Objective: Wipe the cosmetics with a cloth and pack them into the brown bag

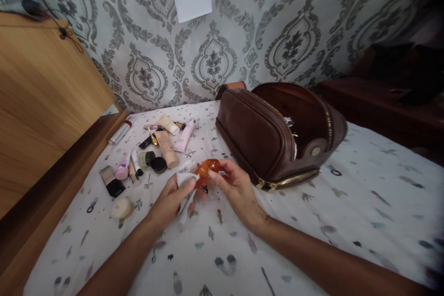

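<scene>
My right hand [239, 189] is closed around one end of a glossy, see-through orange item [207, 169], whose exact kind I cannot make out. A crumpled white wipe [185, 176] is pinched in my left hand [172, 199] and touches the item's left end. Both hands are held close together just above the patterned white sheet [236, 245]. Right of them stands a brown toiletry bag [253, 132], its top unzipped and gaping. To the left lie several cosmetics, among them a beige tube [166, 149], a pink tube [185, 135] and a dark-lidded jar [158, 164].
A compact [111, 181], a cream-coloured jar [122, 208] and a silver tube [120, 132] lie farther left. A wooden cabinet [41, 92] borders the left side. Behind is a patterned wall [213, 60], and dark red furniture [388, 111] stands at the right.
</scene>
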Motion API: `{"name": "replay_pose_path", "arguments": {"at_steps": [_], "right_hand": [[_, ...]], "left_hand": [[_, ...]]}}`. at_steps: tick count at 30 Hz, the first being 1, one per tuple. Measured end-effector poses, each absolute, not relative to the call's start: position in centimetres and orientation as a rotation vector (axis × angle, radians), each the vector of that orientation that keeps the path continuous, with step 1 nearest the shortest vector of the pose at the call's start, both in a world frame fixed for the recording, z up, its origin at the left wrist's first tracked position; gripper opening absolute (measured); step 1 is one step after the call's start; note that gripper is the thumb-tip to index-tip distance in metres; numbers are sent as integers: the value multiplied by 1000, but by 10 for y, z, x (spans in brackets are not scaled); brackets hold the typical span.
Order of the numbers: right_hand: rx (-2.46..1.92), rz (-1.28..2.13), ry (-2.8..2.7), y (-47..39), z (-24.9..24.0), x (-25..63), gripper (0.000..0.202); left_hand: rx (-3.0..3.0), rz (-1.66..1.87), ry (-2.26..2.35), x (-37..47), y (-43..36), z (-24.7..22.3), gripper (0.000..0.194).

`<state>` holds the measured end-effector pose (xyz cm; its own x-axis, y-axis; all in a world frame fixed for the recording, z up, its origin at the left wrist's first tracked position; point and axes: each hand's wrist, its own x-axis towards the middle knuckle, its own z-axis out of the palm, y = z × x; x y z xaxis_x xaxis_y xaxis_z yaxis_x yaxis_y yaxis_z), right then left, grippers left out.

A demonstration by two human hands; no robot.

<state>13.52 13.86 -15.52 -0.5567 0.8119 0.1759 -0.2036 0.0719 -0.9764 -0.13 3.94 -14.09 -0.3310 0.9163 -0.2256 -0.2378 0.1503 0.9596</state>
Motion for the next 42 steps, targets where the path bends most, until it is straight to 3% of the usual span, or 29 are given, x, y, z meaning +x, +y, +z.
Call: {"name": "replay_pose_path", "arguments": {"at_steps": [5, 9, 14, 19, 26, 34, 42], "right_hand": [[-662, 1665, -1529, 139, -156, 135, 33], [-668, 1733, -1497, 140, -158, 135, 50], [-548, 1886, -1412, 138, -153, 134, 36], [-580, 1989, -1141, 138, -153, 130, 36], [-591, 2064, -981, 141, -155, 128, 42], [-547, 2140, -1016, 137, -152, 131, 46], [-412, 2014, -1337, 125, -149, 132, 44]], "left_hand": [[928, 1376, 1439, -3, 39, -141, 34], [992, 1339, 1495, -4, 39, -141, 43], [866, 1384, 1519, -3, 38, -143, 51], [495, 1596, 1487, -5, 44, -140, 66], [230, 1858, 1239, -8, 48, -125, 37], [312, 1905, 1105, -11, 41, -137, 69], [329, 1876, 1036, 0, 45, -134, 61]]}}
